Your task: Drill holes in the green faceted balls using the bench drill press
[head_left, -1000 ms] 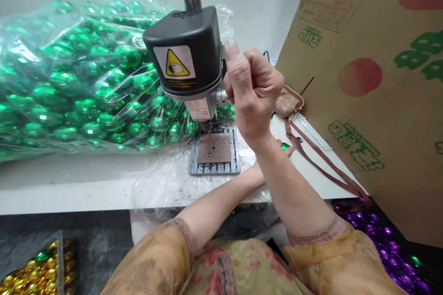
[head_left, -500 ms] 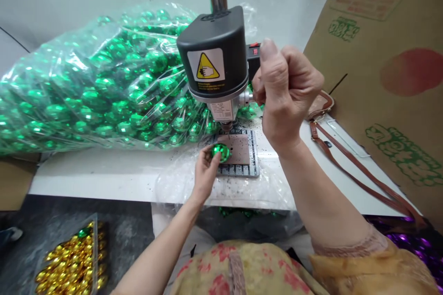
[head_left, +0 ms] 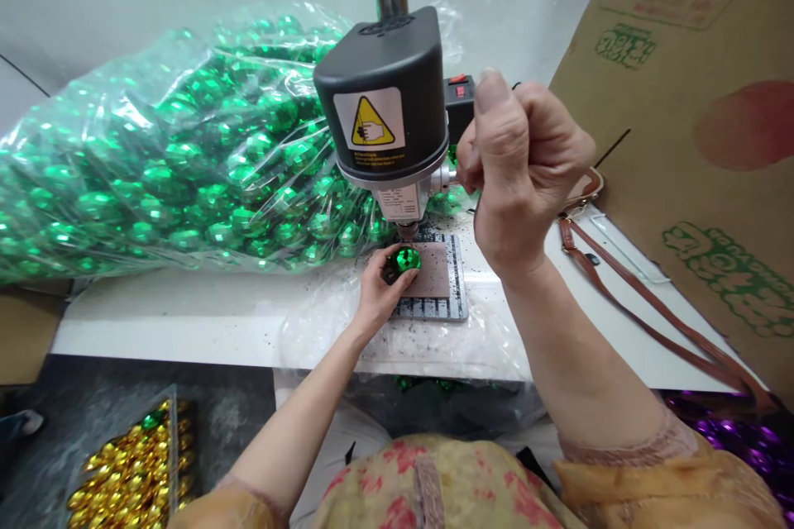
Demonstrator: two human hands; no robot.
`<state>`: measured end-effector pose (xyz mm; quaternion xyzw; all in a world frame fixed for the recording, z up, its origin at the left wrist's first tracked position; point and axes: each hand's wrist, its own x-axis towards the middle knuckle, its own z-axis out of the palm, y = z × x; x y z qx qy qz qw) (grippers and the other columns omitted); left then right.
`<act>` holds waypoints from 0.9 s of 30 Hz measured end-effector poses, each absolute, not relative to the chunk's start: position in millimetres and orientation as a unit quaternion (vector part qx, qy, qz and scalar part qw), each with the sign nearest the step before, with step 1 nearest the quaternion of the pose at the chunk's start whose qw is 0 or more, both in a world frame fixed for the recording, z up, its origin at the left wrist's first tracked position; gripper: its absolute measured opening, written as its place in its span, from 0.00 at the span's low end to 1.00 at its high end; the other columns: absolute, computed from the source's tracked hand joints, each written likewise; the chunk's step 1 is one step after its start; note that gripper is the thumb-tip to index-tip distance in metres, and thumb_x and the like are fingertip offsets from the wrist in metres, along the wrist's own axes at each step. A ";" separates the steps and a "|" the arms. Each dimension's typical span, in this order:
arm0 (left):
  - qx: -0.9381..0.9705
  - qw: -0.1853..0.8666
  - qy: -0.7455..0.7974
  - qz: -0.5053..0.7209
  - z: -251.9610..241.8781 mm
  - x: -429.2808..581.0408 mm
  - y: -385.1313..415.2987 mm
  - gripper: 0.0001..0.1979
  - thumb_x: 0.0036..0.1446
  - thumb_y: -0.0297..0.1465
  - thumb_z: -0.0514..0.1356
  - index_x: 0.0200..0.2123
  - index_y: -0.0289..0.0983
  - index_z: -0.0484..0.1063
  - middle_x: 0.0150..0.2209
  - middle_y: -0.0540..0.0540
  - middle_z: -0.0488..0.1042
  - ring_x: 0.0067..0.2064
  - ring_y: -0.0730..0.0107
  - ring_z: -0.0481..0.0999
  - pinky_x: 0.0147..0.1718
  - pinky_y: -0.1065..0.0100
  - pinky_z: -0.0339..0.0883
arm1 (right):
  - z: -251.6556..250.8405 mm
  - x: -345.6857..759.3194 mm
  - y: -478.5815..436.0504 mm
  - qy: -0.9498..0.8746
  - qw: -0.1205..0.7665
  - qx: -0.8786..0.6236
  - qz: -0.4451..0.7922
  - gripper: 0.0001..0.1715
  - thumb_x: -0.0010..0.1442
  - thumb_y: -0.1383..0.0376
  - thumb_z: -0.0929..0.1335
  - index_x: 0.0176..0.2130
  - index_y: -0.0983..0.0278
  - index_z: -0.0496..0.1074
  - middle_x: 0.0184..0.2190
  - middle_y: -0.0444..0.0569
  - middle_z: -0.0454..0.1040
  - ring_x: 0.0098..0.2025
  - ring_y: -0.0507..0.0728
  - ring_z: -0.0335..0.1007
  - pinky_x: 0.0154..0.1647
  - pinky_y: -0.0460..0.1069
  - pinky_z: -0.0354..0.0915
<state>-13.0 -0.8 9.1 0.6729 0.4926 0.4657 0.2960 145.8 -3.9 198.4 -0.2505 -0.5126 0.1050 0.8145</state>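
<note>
Your left hand now pinches the green bead directly under the tip of the drill press, on the brown plate. A moment ago it was at the plate's left edge. Your right hand stays closed as a fist on the side handle.

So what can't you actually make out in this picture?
Head view only:
- The handle inside the right hand: hidden by the closed fist.
- The tool tip above the green ball in the left hand: hidden under the machine head.
- The small label: print too small.
- The cardboard box: cut off by the right edge.
</note>
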 end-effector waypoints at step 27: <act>0.687 0.300 0.480 0.456 6.3 0.9 -6.1 0.26 0.53 0.34 0.70 0.55 0.40 0.70 0.52 0.42 0.76 0.55 0.56 0.74 0.56 0.56 0.67 | 159.7 143.1 -12.5 -0.531 0.810 -0.244 0.042 0.29 0.65 0.62 0.64 0.19 0.62 0.46 0.16 0.40 0.45 0.19 0.46 0.46 0.23 0.49 0.50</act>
